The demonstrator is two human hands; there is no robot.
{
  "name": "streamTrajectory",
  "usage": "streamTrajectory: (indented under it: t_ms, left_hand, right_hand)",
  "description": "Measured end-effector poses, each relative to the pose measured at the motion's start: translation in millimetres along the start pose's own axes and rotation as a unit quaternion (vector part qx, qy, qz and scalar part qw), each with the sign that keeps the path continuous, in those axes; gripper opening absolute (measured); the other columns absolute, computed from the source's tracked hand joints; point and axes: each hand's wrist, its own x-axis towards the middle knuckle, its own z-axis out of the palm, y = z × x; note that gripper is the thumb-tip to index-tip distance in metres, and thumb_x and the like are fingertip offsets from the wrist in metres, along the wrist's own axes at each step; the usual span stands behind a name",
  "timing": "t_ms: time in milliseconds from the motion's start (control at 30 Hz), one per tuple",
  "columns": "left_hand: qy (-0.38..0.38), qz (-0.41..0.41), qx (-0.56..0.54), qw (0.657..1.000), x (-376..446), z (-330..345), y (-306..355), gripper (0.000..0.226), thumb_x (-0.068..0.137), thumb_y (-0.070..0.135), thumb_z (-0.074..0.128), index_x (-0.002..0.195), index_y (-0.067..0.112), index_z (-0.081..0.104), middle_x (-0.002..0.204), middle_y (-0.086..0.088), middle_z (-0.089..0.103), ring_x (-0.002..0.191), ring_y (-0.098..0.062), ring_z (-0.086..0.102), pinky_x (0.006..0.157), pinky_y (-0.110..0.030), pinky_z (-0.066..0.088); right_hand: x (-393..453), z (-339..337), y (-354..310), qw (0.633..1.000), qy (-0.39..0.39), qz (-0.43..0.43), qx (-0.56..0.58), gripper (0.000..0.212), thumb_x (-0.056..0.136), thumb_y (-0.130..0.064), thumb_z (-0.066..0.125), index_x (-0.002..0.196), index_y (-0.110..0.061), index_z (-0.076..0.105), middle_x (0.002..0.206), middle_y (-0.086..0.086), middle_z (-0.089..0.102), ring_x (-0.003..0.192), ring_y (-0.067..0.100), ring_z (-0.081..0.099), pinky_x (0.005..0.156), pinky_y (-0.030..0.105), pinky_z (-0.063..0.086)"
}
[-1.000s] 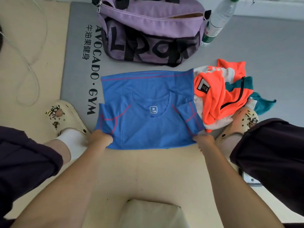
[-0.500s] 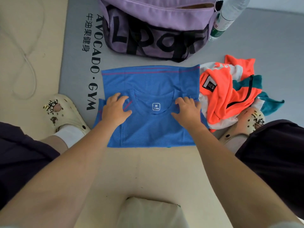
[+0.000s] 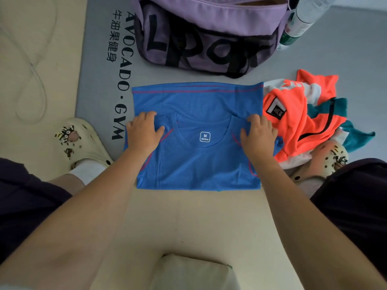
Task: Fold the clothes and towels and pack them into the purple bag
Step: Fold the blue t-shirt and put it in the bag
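A blue shirt [image 3: 196, 160] lies folded in half on the floor, its collar and size label facing up. My left hand [image 3: 144, 131] presses flat on the shirt's left sleeve area, fingers spread. On the right sleeve area rests my right hand [image 3: 258, 133], also flat. The purple bag [image 3: 209, 32] with black letters stands just beyond the shirt, its top zip open. A heap of orange, white and teal clothes [image 3: 303, 122] lies to the right of the shirt.
A grey gym mat [image 3: 100, 80] lies under the bag and clothes. A plastic bottle [image 3: 301, 19] leans at the bag's right end. My cream clogs [image 3: 81, 143] flank the shirt. A white cord [image 3: 33, 65] loops at left. A beige cushion [image 3: 188, 273] sits near me.
Both hands left the shirt's near hem, moved onto the sleeves, then slid outward toward the shirt's side edges. The view shifted slightly closer to the bag.
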Motion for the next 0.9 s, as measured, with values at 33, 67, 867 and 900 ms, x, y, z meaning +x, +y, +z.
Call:
streamTrajectory:
  t_ms: [33, 67, 867, 900]
  left_hand:
    - [-0.011, -0.020, -0.005, 1.000, 3.7, -0.9, -1.2, 0.040, 0.095, 0.041, 0.056, 0.126, 0.015, 0.054, 0.111, -0.008, 0.064, 0.108, -0.030, 0.058, 0.098, -0.043, 0.032]
    - [-0.024, -0.034, -0.012, 0.999, 6.7, -2.0, -3.6, 0.035, 0.094, 0.043, 0.056, 0.116, 0.016, 0.057, 0.095, -0.004, 0.065, 0.098, -0.028, 0.061, 0.095, -0.041, 0.032]
    - [0.065, -0.038, -0.198, 0.977, 77.9, -32.3, -24.1, 0.019, 0.096, 0.030, 0.060, 0.103, 0.013, 0.064, 0.091, 0.002, 0.061, 0.083, -0.014, 0.054, 0.074, -0.027, 0.039]
    - [0.064, -0.034, -0.188, 0.979, 81.0, -32.3, -22.2, 0.020, 0.096, 0.029, 0.060, 0.104, 0.011, 0.064, 0.095, 0.000, 0.063, 0.087, -0.014, 0.055, 0.076, -0.027, 0.040]
  right_hand:
    - [3.3, 0.6, 0.2, 0.999, -0.022, 0.024, 0.001, 0.031, 0.088, -0.023, 0.058, 0.114, -0.006, 0.053, 0.116, 0.015, 0.056, 0.112, 0.036, 0.049, 0.092, 0.046, 0.031]
    - [5.6, 0.4, 2.8, 0.998, -0.036, 0.043, 0.004, 0.032, 0.088, -0.025, 0.060, 0.113, -0.007, 0.052, 0.115, 0.015, 0.057, 0.111, 0.035, 0.050, 0.091, 0.046, 0.031]
    - [96.1, -28.6, 5.0, 0.988, -0.025, 0.035, 0.151, 0.031, 0.090, -0.026, 0.064, 0.114, -0.007, 0.066, 0.111, 0.016, 0.067, 0.102, 0.034, 0.060, 0.086, 0.036, 0.044]
    - [101.1, -27.6, 2.7, 0.988, -0.034, 0.037, 0.148, 0.032, 0.091, -0.026, 0.064, 0.116, -0.007, 0.066, 0.114, 0.016, 0.067, 0.104, 0.034, 0.060, 0.088, 0.037, 0.045]
